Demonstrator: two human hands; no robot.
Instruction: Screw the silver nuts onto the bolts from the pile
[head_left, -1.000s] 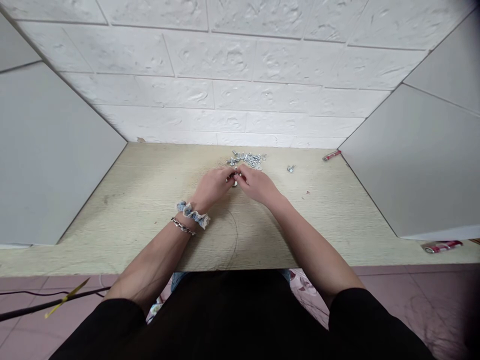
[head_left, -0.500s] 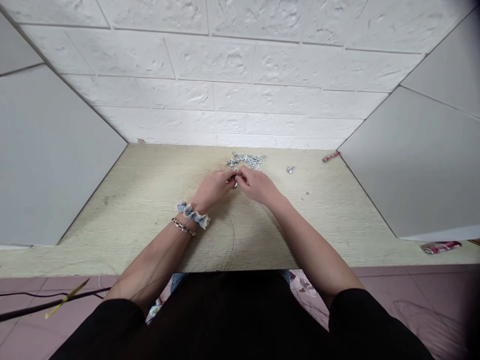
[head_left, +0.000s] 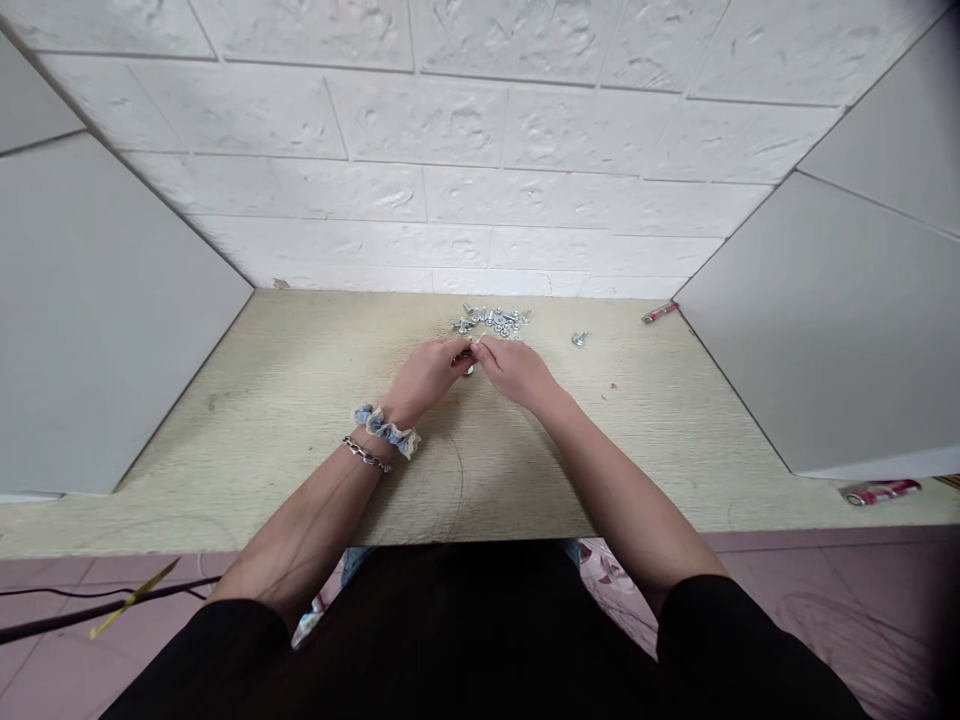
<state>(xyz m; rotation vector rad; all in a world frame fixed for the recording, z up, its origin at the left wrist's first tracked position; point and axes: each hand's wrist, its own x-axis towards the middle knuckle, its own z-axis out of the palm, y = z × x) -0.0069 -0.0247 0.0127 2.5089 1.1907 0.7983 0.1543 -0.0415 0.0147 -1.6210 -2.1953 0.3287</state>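
Metal fastener [head_left: 469, 371], mostly hidden, sits between the left hand [head_left: 424, 380] and right hand [head_left: 517, 374] over the bench [head_left: 510, 470]. Both hands pinch at it, fingertips meeting; the exact grip is obscured. Caution: uneven pressure from either hand may cause this narrow pinch to slip, dropping the part into the loose hardware pile [head_left: 501, 320] just beyond, where it could be mistaken for its neighbours.
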